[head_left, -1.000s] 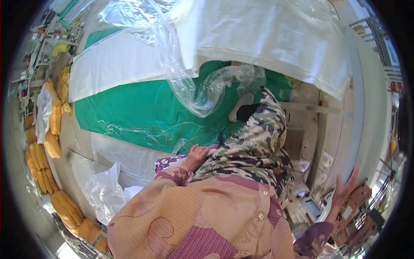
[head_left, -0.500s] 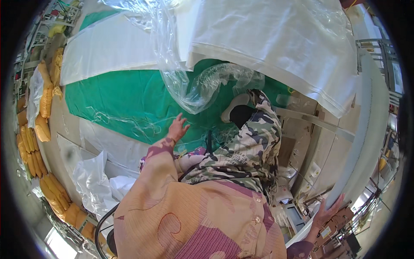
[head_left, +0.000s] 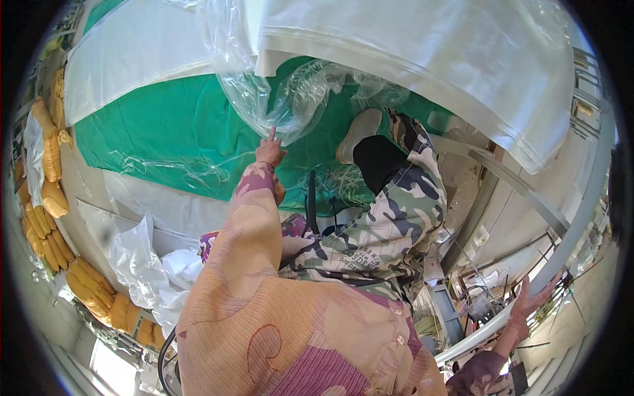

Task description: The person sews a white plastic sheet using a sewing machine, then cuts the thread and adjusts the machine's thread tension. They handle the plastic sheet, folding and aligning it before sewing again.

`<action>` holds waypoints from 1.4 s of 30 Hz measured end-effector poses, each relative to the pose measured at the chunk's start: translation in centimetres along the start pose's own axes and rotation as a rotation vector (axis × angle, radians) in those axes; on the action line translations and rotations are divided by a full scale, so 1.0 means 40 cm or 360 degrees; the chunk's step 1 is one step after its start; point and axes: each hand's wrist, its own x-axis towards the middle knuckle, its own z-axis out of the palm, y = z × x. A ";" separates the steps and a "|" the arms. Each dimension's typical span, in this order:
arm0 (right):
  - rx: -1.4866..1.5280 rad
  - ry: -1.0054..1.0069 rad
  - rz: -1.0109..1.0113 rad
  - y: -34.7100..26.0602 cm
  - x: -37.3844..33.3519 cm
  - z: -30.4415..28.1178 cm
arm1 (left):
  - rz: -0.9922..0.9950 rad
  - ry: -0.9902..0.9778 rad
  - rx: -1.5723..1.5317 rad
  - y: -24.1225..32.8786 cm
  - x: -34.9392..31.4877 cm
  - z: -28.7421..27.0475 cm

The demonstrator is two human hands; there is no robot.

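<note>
My left hand (head_left: 269, 153) reaches forward over the green sheet, its index finger stretched toward the lower fold of a bunched clear plastic film (head_left: 264, 112). The fingertip is at the film; I cannot tell whether it touches. The fingers are not closed on anything. Far to the right, my right hand (head_left: 526, 309) has its fingers stretched along a pale grey edge (head_left: 573, 221). White plastic sheeting (head_left: 409, 53) lies beyond the film. Beneath it spreads the green sheet (head_left: 165, 125).
My bent leg in camouflage trousers (head_left: 396, 211) and a light shoe (head_left: 361, 134) rest on the green side. Crumpled white plastic (head_left: 142, 261) lies left of me, with filled yellow sacks (head_left: 86, 290) beyond. A metal bar (head_left: 498, 173) crosses at right. Loose clear strands (head_left: 168, 162) trail across the green.
My left hand has moved forward to the clear film, its index finger now extended. My right hand remains at the pale edge. The whole view has shifted.
</note>
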 end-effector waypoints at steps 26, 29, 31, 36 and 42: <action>0.0019 -0.0003 0.0360 0.024 0.105 -0.045 | -0.0118 -0.0257 0.0055 0.040 0.214 0.122; 0.0040 0.0012 0.0427 0.017 0.106 -0.039 | -0.0120 -0.0270 0.0012 0.012 0.209 0.114; 0.0082 0.0001 0.0406 0.014 0.113 -0.035 | -0.0113 -0.0152 -0.0068 -0.010 0.200 0.109; 0.0144 -0.0034 0.0373 0.024 0.102 -0.026 | 0.0353 0.0587 -0.0457 -0.128 0.097 0.157; 0.0319 0.0058 0.0031 -0.066 0.142 -0.006 | -0.0244 0.0587 -0.2327 -0.154 -0.086 -0.025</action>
